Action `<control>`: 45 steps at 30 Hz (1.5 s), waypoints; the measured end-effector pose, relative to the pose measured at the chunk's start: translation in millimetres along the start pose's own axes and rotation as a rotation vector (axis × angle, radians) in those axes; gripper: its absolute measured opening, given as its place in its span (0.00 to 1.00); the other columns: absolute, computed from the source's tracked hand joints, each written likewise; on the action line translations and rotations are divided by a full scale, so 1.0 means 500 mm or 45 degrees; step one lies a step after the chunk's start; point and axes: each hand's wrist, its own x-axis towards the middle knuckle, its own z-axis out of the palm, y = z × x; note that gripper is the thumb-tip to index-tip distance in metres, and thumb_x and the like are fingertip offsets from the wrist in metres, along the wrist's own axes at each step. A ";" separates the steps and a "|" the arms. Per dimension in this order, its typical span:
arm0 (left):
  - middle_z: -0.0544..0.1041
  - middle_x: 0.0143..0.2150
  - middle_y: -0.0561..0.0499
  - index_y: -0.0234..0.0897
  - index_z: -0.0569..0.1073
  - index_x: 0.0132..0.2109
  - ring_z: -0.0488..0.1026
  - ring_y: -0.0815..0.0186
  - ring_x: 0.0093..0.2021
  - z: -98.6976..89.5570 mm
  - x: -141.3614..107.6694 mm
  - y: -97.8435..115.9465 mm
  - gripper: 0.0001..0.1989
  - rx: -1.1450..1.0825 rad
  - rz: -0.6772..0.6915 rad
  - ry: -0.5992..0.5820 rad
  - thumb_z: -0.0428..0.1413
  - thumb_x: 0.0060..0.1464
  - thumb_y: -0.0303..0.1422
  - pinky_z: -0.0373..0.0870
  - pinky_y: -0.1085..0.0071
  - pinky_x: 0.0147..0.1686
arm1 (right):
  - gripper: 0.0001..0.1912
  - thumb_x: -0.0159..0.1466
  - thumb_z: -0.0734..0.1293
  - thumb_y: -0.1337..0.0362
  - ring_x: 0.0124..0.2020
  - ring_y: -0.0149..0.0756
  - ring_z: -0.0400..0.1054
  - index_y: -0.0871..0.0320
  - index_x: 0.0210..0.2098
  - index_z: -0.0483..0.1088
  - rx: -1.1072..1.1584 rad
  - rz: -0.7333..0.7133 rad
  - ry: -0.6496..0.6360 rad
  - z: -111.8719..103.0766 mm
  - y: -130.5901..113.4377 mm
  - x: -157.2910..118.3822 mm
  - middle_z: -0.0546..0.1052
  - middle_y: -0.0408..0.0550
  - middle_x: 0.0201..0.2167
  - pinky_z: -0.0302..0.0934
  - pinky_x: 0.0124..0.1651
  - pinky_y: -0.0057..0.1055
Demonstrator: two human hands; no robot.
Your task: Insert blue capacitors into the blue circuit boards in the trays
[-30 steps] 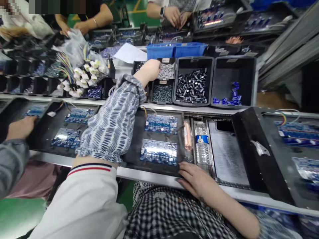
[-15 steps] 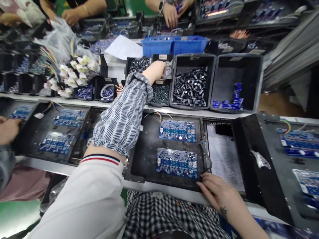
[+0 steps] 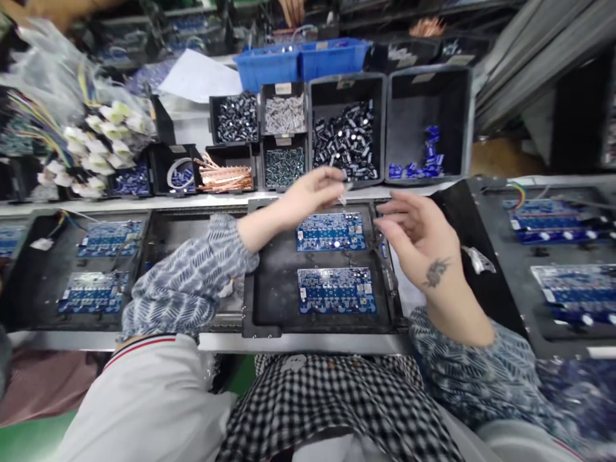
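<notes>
A glossy green floor shows beneath a long, pale metal-edged desk; grey ridged material slants at upper right.

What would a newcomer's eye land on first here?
Probably the two bright blue circuit boards in the central black tray, with the left hand and right hand raised around its far edge. Then the clustered white connectors at the picture's left, and the blue bins towards the back.
</notes>
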 end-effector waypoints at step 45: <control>0.71 0.28 0.56 0.32 0.69 0.36 0.70 0.76 0.29 0.077 -0.145 -0.073 0.09 -0.887 -0.687 0.135 0.55 0.66 0.19 0.64 0.76 0.39 | 0.08 0.63 0.64 0.62 0.50 0.56 0.71 0.57 0.30 0.73 -0.915 0.147 -0.355 0.057 0.138 0.049 0.77 0.62 0.49 0.65 0.56 0.57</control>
